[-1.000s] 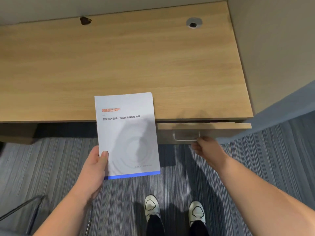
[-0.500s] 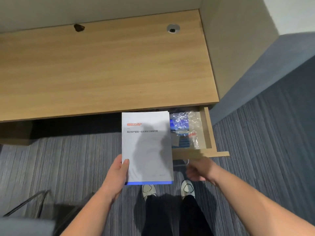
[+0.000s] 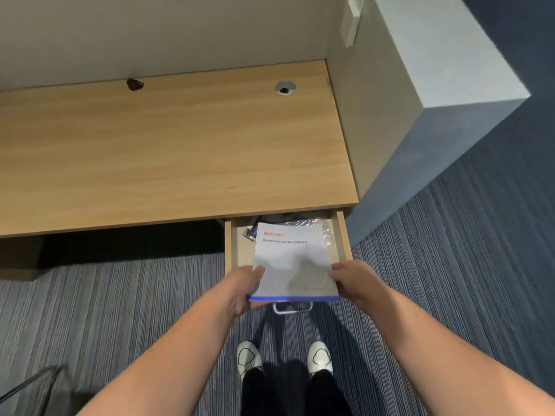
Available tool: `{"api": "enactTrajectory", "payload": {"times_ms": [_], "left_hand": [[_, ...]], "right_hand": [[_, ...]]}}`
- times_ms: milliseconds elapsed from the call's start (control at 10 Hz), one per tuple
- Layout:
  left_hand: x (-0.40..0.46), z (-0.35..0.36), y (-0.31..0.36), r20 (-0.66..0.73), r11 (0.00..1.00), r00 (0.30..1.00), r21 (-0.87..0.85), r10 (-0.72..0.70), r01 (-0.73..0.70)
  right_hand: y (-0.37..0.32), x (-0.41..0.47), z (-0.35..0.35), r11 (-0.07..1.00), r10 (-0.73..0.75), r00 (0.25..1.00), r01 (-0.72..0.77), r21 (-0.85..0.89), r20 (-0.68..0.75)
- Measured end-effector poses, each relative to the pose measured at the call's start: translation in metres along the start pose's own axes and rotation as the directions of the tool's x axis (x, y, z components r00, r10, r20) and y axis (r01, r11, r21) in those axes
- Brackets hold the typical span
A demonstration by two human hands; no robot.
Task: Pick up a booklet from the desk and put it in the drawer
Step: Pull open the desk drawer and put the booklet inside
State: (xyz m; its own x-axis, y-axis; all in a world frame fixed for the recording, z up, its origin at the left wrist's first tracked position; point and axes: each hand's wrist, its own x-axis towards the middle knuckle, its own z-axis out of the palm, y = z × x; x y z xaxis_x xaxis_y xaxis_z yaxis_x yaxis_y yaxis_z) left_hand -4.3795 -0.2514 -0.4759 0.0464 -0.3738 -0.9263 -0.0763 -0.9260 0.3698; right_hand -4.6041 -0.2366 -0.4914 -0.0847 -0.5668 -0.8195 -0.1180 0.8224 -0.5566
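Note:
A white booklet (image 3: 292, 259) with an orange title and a blue bottom stripe is held flat over the pulled-out wooden drawer (image 3: 344, 235) under the right end of the desk (image 3: 168, 151). My left hand (image 3: 244, 288) grips its lower left edge. My right hand (image 3: 353, 282) grips its lower right edge. The booklet covers most of the drawer's inside; its near edge reaches past the drawer front, above the metal handle (image 3: 292, 307).
Plastic-wrapped items (image 3: 303, 221) lie at the back of the drawer. A grey partition (image 3: 405, 109) stands right of the desk. My white shoes (image 3: 249, 357) stand on the striped carpet below. A dark chair leg (image 3: 27, 382) shows bottom left.
The drawer went from nearly shut to pulled out. My right hand left the handle and took the booklet's right edge. The booklet moved right, over the drawer.

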Motion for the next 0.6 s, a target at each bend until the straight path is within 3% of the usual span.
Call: {"api": "enactTrajectory", "payload": {"times_ms": [100,200,400,500,600], "left_hand": [[0.019,0.004,0.018,-0.010,0.999,0.999,0.016,-0.039,0.039],[0.042,0.004,0.026,-0.083,0.999,0.996,-0.014,0.027,-0.028],[0.039,-0.017,0.012,0.003,0.954,0.999,-0.299,-0.036,0.036],[0.033,-0.029,-0.002,-0.036,0.923,0.997,-0.380,-0.075,0.056],[0.022,-0.037,-0.002,-0.188,0.911,0.978,-0.413,-0.086,0.001]], "right_hand": [[-0.011,0.032,0.000,0.998,-0.014,0.993,0.007,-0.056,-0.119],[-0.013,0.057,0.008,0.999,-0.025,0.983,0.021,-0.026,-0.181],[-0.007,0.048,0.010,0.973,0.045,0.981,0.000,0.233,-0.189],[0.004,0.030,-0.007,0.987,0.043,0.954,0.005,0.160,-0.296],[0.009,0.015,-0.019,0.989,0.070,0.900,-0.006,0.150,-0.430]]}}
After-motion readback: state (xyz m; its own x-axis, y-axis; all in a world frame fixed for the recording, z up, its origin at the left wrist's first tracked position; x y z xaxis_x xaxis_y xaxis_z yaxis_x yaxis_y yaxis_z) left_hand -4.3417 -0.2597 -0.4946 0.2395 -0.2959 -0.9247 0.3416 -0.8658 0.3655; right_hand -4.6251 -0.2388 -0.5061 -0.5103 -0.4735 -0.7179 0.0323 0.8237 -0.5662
